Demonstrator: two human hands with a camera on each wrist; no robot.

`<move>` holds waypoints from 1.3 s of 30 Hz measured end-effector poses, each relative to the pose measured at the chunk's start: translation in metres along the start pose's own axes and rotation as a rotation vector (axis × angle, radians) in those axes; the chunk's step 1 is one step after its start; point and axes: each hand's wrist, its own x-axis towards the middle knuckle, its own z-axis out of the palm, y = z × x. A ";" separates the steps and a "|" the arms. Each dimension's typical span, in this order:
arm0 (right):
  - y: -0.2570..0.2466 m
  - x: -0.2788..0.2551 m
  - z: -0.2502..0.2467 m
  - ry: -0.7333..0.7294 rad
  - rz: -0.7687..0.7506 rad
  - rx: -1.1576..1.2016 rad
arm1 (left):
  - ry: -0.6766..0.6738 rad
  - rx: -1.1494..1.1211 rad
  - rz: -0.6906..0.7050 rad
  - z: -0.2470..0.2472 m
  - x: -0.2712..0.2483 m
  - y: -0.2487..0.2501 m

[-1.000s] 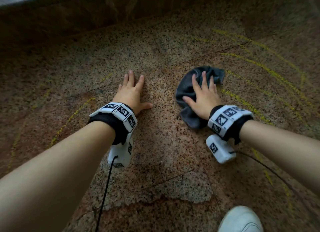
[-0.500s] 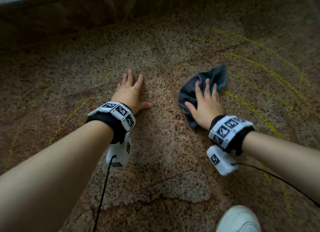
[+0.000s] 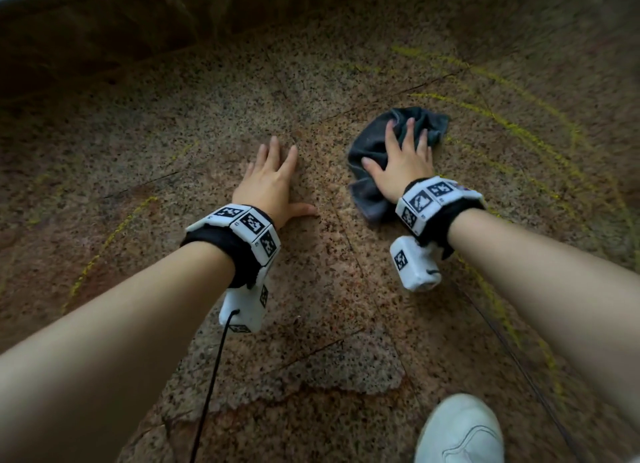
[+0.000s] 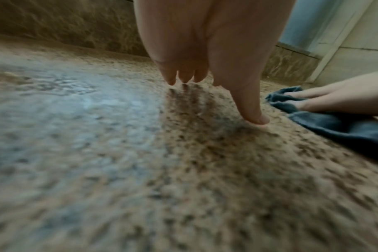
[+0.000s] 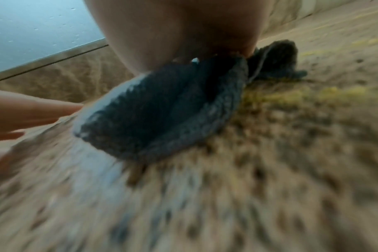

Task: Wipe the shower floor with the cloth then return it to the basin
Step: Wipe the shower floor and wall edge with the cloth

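A dark blue-grey cloth lies crumpled on the speckled stone shower floor. My right hand presses flat on it with straight, spread fingers. The same cloth bulges from under my palm in the right wrist view, and the cloth shows at the right edge of the left wrist view. My left hand rests flat on the bare floor to the left of the cloth, fingers straight, thumb out. Its thumb touches the stone. The basin is not in view.
Yellow curved marks streak the floor right of the cloth and at the far left. A dark stone kerb runs along the far edge. A white shoe stands at the bottom right. Black cables trail from both wrist cameras.
My right hand has slid the cloth away from me and slightly right, then back a little, bunching it differently. The left hand has stayed planted on the floor.
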 end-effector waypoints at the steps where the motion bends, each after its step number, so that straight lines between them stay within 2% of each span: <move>1: 0.001 0.002 -0.002 -0.005 0.011 0.006 | -0.008 -0.002 0.013 0.001 0.002 0.005; 5: 0.004 -0.006 0.000 -0.010 -0.003 -0.007 | -0.028 0.006 0.032 0.005 0.008 0.012; 13: 0.025 -0.072 0.029 -0.089 -0.104 -0.089 | -0.032 -0.008 0.007 0.004 0.011 0.013; 16: 0.028 -0.063 0.026 -0.103 -0.089 -0.088 | -0.031 -0.009 0.002 0.004 0.011 0.014; 25: 0.028 -0.003 -0.006 -0.017 0.049 0.032 | -0.035 -0.005 0.001 0.003 0.010 0.015; 29: 0.031 -0.020 0.003 -0.004 0.013 0.000 | -0.035 -0.009 0.001 0.004 0.010 0.015; 35: 0.044 -0.066 0.029 -0.087 -0.055 -0.066 | -0.041 -0.006 -0.002 0.004 0.011 0.015; 39: 0.044 -0.062 0.030 -0.073 -0.053 -0.072 | -0.033 -0.012 -0.001 0.005 0.011 0.014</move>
